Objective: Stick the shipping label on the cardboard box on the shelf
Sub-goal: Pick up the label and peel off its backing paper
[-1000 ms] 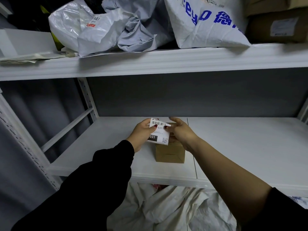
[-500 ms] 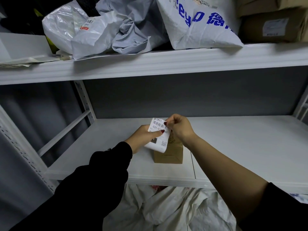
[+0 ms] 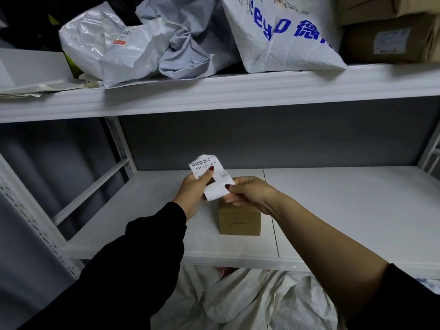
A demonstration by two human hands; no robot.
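A small brown cardboard box (image 3: 239, 220) stands on the white middle shelf (image 3: 345, 210). Just above its top I hold a white shipping label (image 3: 209, 173) with a barcode and the print 031-031. My left hand (image 3: 194, 189) pinches the label's left side with the thumb on its face. My right hand (image 3: 250, 192) pinches a lower white layer of the label between thumb and forefinger, pulled down and to the right. The box's top is partly hidden by my hands.
The upper shelf (image 3: 214, 91) carries crumpled white and grey mailer bags (image 3: 147, 41), a white bag with blue print (image 3: 281, 32) and brown boxes (image 3: 390, 36) at the right. White bags (image 3: 250, 298) lie below the middle shelf. A perforated white upright (image 3: 31, 215) stands at left.
The label rose from in front of the box to above it. My right hand shifted from the label's top edge to its lower part and drew a white layer down.
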